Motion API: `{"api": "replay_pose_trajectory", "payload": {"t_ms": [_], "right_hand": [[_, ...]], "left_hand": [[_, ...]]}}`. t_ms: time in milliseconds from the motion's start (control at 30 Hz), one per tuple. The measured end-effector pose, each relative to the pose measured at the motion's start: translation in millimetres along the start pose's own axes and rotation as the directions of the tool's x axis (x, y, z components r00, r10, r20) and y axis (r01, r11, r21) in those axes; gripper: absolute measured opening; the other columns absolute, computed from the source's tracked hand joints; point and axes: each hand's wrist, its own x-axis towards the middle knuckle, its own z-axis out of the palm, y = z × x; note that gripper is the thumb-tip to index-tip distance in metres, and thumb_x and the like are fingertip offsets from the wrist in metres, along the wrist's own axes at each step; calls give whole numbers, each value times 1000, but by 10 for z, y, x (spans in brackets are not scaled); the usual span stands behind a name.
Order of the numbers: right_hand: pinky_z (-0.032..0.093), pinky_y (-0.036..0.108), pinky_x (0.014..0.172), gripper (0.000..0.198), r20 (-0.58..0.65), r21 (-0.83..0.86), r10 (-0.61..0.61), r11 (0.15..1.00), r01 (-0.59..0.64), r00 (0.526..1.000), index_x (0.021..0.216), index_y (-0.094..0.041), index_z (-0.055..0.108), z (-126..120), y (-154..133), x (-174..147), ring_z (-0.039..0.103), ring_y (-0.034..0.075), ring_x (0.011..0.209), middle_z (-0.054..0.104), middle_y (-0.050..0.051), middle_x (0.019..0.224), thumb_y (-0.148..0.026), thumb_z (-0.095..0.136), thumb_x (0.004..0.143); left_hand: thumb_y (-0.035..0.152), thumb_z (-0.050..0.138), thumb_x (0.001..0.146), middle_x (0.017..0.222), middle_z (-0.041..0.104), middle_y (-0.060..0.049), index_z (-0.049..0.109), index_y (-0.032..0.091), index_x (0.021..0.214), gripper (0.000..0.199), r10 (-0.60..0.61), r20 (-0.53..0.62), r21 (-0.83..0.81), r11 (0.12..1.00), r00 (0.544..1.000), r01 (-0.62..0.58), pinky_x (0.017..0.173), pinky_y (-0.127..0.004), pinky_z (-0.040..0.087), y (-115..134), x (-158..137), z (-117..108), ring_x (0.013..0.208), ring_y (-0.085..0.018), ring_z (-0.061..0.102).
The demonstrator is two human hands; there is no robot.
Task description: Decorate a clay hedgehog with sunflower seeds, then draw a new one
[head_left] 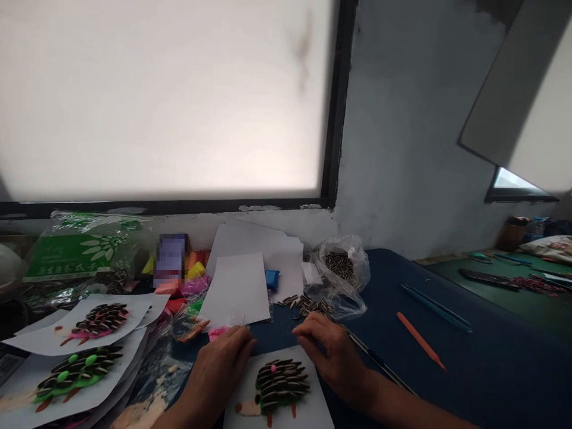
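I see the hedgehog card (281, 390) lying on the blue table (473, 381) between the left hand (223, 361), fingers bent, and the right hand (329, 351), curled beside loose sunflower seeds (308, 305), though from this end I cannot tell whether either pinches anything.

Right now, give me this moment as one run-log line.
card: seed-covered animal, pink dot; left hand: by its left edge; right hand: by its right edge; loose seeds: beyond right hand; grip: unclear
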Motion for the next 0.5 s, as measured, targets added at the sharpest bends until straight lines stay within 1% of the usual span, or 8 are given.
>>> {"api": "replay_pose_trajectory", "payload": {"t_ms": [67,133,233,300,367,433,500], "right_hand": [[41,26,59,27,5,-39,7,999,-7,1000,76,-19,57,-6,-15,-4,53,15,64,57,2,72,-30,48,99],[37,25,56,35,16,-63,13,998,-12,1000,69,-19,51,-10,-22,-10,49,13,59,53,0,67,-35,47,100],[33,25,54,42,33,-90,-1,996,4,999,63,-20,44,-6,-21,-17,45,12,56,49,-1,63,-39,44,101],[34,25,55,40,31,-105,-22,994,25,999,63,-20,43,3,-13,-18,46,13,56,49,-1,63,-35,45,101],[37,25,58,30,18,-97,-36,995,38,999,70,-20,49,17,3,-18,50,14,61,52,0,68,-28,47,99],[42,26,63,18,6,-63,-55,997,55,998,83,-20,57,33,30,-19,56,16,70,57,3,78,-20,46,98],[46,27,68,16,3,-34,-72,997,72,997,96,-21,60,49,58,-21,59,18,78,60,5,87,-15,45,97]], "left_hand": [[38,32,92,74,63,-5,51,24,73,30,-3,-15,-14,1000,1000,3,60,-30,41,8,1,-8,67,-23,61],[41,35,91,73,61,-4,50,25,72,29,-7,-32,-27,1000,999,6,58,-29,40,11,2,-13,63,-22,59],[40,40,89,71,59,-3,49,24,72,25,-7,-65,-42,999,998,5,56,-28,40,-1,5,-6,60,-21,56],[38,41,88,70,58,-2,49,24,73,23,-6,-89,-51,999,996,2,55,-28,40,-20,9,11,60,-21,55],[36,40,89,71,59,-3,52,24,75,22,-2,-108,-61,998,994,-5,56,-28,41,-43,13,32,61,-21,56],[34,38,91,76,62,-4,56,23,78,24,11,-117,-74,997,993,-19,59,-29,43,-64,16,50,64,-21,58],[32,35,93,82,64,-5,60,23,81,28,25,-119,-85,996,993,-36,62,-29,45,-79,16,59,70,-21,61]]}}
